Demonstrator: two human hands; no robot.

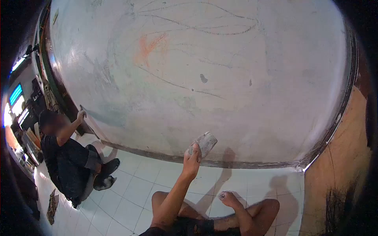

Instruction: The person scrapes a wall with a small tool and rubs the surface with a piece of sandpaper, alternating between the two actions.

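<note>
My left hand (pixel 192 158) is raised before the lower part of the wall (pixel 236 118), its fingers closed on a flat, dusty grey rectangular pad (pixel 207 143). The pad overlaps the wall a little above its bottom edge. Low on the right, my right hand (pixel 229 199) is curled into a fist over the tiled floor, beside my bent knee. Whitish dust coats its fingers, and I cannot tell whether anything is inside them.
On the left a person (pixel 65 157) in dark clothes squats, one hand (pixel 81 115) at the wall with a thin dark tool. An orange smear (pixel 149 46) and dark lines mark the wall. A brown board (pixel 334 161) borders the white tiled floor (pixel 138 185) on the right.
</note>
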